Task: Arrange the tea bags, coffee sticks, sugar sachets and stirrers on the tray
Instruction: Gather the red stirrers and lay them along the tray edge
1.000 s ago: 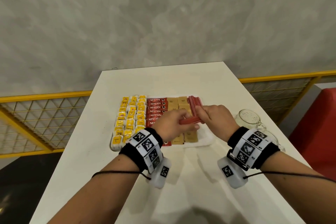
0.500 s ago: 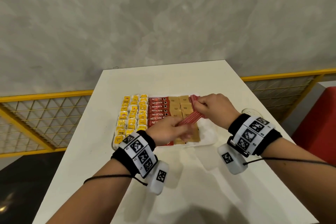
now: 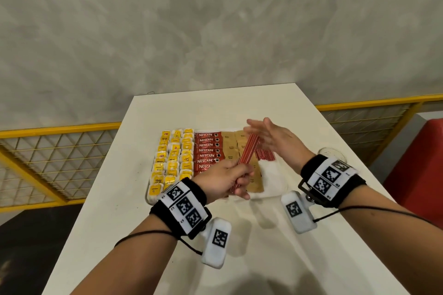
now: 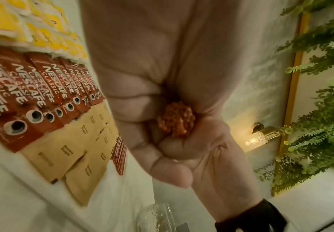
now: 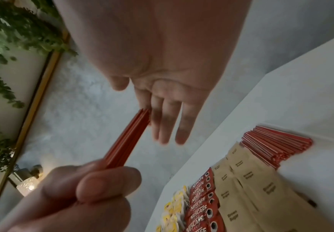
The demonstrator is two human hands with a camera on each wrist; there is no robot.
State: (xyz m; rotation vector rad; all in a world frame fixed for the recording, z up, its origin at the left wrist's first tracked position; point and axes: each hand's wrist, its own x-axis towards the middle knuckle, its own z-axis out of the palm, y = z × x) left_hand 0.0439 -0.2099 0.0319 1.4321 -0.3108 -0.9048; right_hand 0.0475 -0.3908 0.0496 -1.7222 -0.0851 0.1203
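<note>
My left hand (image 3: 230, 178) grips the near end of a bundle of red stirrers (image 3: 248, 153) (image 5: 127, 139), tilted up over the white tray (image 3: 273, 187); the bundle's end shows in my fist (image 4: 175, 119). My right hand (image 3: 268, 136) (image 5: 162, 109) is open, its straight fingers against the bundle's far tip. On the tray lie yellow tea bags (image 3: 172, 163), red coffee sticks (image 3: 207, 151) (image 4: 33, 94), brown sugar sachets (image 3: 231, 148) (image 5: 247, 180) and more red stirrers (image 3: 265, 155) (image 5: 275, 147) at its right.
The tray sits on a white table (image 3: 215, 108) against a grey wall. A glass mug (image 3: 332, 153) (image 4: 156, 218) stands right of the tray, behind my right wrist. Yellow railings flank the table and a red seat (image 3: 422, 163) is at far right.
My left hand has raised the stirrer bundle more upright. My right hand let go of the bundle's end, opened, and now taps its top with flat fingers.
</note>
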